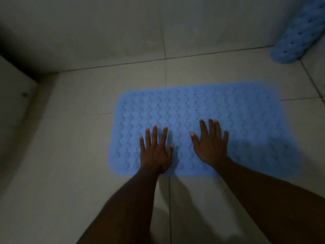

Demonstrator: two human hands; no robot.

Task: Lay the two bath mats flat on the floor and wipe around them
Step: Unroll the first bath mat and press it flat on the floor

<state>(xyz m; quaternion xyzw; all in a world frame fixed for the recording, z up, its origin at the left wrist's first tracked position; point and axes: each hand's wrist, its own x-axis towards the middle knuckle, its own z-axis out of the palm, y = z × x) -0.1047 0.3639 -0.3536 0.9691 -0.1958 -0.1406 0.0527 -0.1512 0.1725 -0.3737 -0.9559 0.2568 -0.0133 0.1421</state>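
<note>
two hands, left hand (155,152) and right hand (210,145), fingers spread, flat on bumpy, perforated blue rubber mat (246,120)

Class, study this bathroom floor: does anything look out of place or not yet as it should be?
Yes. The second blue mat is not flat: it leans, rolled or bunched, against the wall at far right. The first mat lies flat on the tiled floor under the left hand and right hand.

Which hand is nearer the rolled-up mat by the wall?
Right. The right hand lies below and left of the rolled-up mat; the left hand lies farther left.
</note>
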